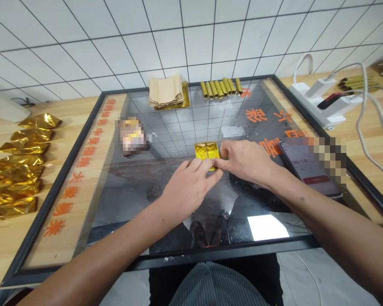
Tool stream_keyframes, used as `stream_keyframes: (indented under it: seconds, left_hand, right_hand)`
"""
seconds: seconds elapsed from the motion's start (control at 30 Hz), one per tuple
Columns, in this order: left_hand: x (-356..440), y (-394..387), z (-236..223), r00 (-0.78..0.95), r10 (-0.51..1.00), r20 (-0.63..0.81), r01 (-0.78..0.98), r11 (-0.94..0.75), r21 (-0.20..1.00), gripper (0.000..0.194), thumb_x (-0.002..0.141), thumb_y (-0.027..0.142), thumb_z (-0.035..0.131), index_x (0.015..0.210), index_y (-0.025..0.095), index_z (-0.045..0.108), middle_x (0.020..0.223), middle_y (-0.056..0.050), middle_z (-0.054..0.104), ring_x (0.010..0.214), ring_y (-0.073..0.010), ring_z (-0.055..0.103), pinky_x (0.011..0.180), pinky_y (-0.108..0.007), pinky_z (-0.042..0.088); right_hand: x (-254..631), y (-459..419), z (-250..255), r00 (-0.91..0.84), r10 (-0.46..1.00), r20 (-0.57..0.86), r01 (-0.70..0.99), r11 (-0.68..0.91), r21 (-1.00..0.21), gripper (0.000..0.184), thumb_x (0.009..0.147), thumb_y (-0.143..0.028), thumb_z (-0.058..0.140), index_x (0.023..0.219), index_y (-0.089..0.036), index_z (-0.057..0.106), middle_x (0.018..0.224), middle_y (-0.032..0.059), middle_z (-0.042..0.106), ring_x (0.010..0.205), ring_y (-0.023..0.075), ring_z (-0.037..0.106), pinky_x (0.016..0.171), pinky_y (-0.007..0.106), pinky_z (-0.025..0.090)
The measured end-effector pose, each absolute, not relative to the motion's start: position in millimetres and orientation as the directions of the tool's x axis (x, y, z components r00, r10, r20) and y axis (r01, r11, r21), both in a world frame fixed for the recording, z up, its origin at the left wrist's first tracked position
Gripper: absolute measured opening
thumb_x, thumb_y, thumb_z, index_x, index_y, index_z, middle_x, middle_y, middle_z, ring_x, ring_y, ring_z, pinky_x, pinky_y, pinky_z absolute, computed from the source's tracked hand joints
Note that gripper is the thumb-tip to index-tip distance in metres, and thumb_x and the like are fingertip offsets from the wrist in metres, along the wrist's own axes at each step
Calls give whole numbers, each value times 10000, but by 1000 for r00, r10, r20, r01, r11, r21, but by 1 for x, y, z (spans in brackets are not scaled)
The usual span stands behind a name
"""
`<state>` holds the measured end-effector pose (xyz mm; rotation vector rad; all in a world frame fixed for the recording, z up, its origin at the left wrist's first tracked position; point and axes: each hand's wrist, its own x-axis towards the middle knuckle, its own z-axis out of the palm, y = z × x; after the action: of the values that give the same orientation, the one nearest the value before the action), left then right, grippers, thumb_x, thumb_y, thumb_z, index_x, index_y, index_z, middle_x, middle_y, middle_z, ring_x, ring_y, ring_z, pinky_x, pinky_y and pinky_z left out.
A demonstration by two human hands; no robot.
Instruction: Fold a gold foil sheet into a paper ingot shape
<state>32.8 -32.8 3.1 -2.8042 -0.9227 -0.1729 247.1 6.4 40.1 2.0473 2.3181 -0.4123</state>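
A small folded piece of gold foil paper [206, 151] lies on the glass tabletop [178, 127] at the centre. My left hand [187, 187] has its fingers pressed together on the paper's near edge. My right hand [242, 159] pinches the paper's right side with thumb and forefinger. Both hands meet over the paper, and their fingers hide its lower right part.
A stack of tan and gold paper sheets [166, 91] and a row of rolled gold tubes [221, 87] lie at the far edge. Several folded gold pieces [19, 165] line the left wooden border. A phone [306, 168] rests right of my hands; a white power strip [325, 104] with cables sits beyond.
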Motion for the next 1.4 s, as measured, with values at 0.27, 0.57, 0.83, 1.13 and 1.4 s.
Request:
stream_keyframes:
  seconds: [0.27, 0.57, 0.83, 1.13, 1.4]
  left_hand:
    - [34, -34, 1, 779, 601, 178, 623, -775, -110, 440, 1067, 120, 477, 1477, 235, 589, 1151, -91, 636, 1007, -269, 557, 819, -401, 479]
    - [2, -64, -2, 819, 520, 242, 563, -810, -163, 432, 1096, 91, 377, 1472, 110, 590, 1547, -147, 644, 1434, -261, 577, 1209, -449, 467]
    - [11, -72, 6, 823, 519, 230, 566, -783, -259, 363, 1098, 134, 449, 1393, 48, 642, 1475, -199, 688, 1367, -316, 643, 1209, -499, 496]
    - [36, -72, 13, 739, 652, 171, 669, -740, -69, 299, 1097, 137, 451, 1315, 90, 648, 1535, -220, 621, 1421, -310, 605, 1189, -467, 525]
    - [33, -69, -1, 789, 593, 160, 611, -783, -115, 360, 1113, 173, 444, 1420, 72, 605, 1604, -205, 586, 1452, -318, 585, 1191, -452, 499]
  right_hand:
    - [240, 10, 46, -113, 965, -239, 991, 91, -102, 507, 946, -756, 588, 980, -259, 683, 906, 120, 779, 810, 299, 698, 643, 362, 345]
    - [245, 10, 38, -156, 966, -207, 985, 136, -108, 481, 956, -740, 603, 968, -263, 672, 908, 104, 785, 795, 292, 699, 629, 361, 343]
    - [243, 7, 40, -148, 966, -212, 987, 131, -92, 498, 960, -754, 576, 975, -265, 668, 910, 107, 783, 812, 301, 704, 621, 364, 322]
    - [246, 9, 34, -181, 967, -179, 982, 168, -84, 486, 989, -721, 562, 1020, -252, 683, 928, 111, 785, 808, 282, 710, 623, 349, 334]
    - [244, 7, 38, -167, 966, -198, 985, 153, -82, 462, 990, -710, 571, 1011, -262, 683, 939, 86, 797, 822, 283, 711, 629, 344, 346]
